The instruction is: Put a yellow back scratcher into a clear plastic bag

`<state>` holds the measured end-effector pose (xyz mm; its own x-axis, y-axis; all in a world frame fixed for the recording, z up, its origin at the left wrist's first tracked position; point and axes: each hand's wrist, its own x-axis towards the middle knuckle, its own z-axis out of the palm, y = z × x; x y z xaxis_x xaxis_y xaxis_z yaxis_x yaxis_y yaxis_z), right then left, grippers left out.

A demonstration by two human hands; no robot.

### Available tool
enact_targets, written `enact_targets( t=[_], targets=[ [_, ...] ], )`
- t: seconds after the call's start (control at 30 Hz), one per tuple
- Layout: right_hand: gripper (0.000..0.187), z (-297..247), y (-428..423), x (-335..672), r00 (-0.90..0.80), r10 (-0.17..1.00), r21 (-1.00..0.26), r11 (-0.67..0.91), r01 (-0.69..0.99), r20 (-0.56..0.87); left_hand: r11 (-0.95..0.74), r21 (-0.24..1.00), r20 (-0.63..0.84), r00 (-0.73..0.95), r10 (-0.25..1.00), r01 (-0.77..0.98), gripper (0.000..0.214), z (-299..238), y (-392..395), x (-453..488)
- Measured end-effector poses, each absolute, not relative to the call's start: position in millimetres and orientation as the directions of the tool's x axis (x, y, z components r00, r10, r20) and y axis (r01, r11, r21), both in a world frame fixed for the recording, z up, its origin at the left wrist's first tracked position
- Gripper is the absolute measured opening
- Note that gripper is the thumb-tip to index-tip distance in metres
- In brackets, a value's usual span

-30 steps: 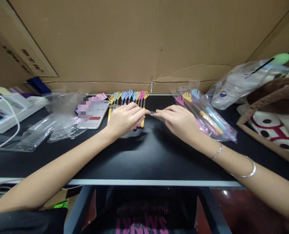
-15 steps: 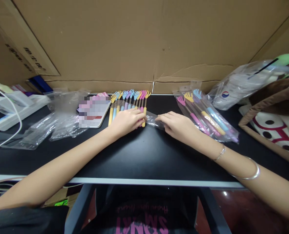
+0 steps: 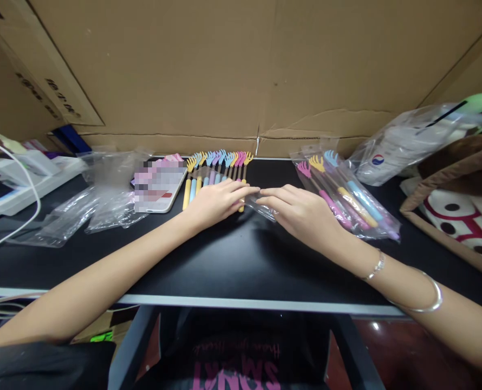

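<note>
Both hands meet at the centre of the frame on the black table (image 3: 233, 260). Left hand (image 3: 216, 200) lies palm down with its fingers stretched toward the middle, resting over the lower ends of a row of small hand-shaped scratchers (image 3: 216, 168) in yellow, blue, purple and pink, which lie side by side just above it. Right hand (image 3: 301, 211) is also palm down, its fingertips almost touching those of the left. Between and under the fingertips lies a small clear plastic bag (image 3: 263, 205), pressed flat on the table; whether the fingers pinch it or only press on it cannot be told.

Right of centre, just beside the right hand, lies a filled clear packet (image 3: 346, 195) holding pink, yellow and blue scratchers. Left of the row sits a phone (image 3: 160, 187), and further left a heap of empty clear bags (image 3: 90, 200). Cardboard (image 3: 241, 70) fills the top of the frame.
</note>
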<state>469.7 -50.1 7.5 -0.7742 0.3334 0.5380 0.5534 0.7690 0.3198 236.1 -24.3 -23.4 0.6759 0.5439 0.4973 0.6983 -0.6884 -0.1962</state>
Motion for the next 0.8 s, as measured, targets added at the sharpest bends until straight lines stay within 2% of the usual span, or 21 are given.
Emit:
enact_targets(
  t=[0.1,0.17,0.3,0.37,0.47,0.57,0.67,0.8],
  targets=[
    [0.025,7.7,-53.1,467.9,-0.773,0.332,0.282,0.794,0.538,0.541,-0.703,-0.186,0.496,0.684,0.536,0.686,0.034,-23.8,-23.8,235.6],
    [0.025,10.2,-54.9,468.3,-0.774,0.354,0.214,0.825,0.523,0.525,-0.705,-0.181,0.504,0.680,0.533,0.686,0.033,-24.1,-23.6,234.9],
    [0.023,24.2,-56.6,473.9,-0.741,0.443,-0.037,0.869,0.494,0.505,-0.703,-0.167,0.486,0.679,0.551,0.691,0.028,-23.4,-23.3,233.5],
    [0.028,34.0,-54.5,479.1,-0.711,0.503,-0.182,0.858,0.481,0.491,-0.696,-0.157,0.460,0.676,0.576,0.700,0.027,-22.4,-23.0,233.0],
    [0.028,43.6,-45.1,487.3,-0.606,0.640,-0.388,0.768,0.509,0.473,-0.687,-0.151,0.459,0.666,0.588,0.711,0.024,-20.8,-22.3,232.4],
    [0.026,37.6,-29.0,490.8,-0.462,0.732,-0.521,0.681,0.514,0.502,-0.686,-0.171,0.476,0.669,0.571,0.707,0.021,-19.7,-21.9,231.7],
    [0.023,17.1,-9.7,486.7,-0.520,0.724,-0.536,0.687,0.491,0.453,-0.685,-0.212,0.500,0.679,0.537,0.697,0.021,-18.7,-21.9,231.1],
    [0.031,-9.7,13.0,473.9,-0.689,0.621,-0.334,0.783,0.525,0.373,-0.685,-0.292,0.568,0.697,0.438,0.668,0.022,-15.9,-22.2,230.1]
  ],
)
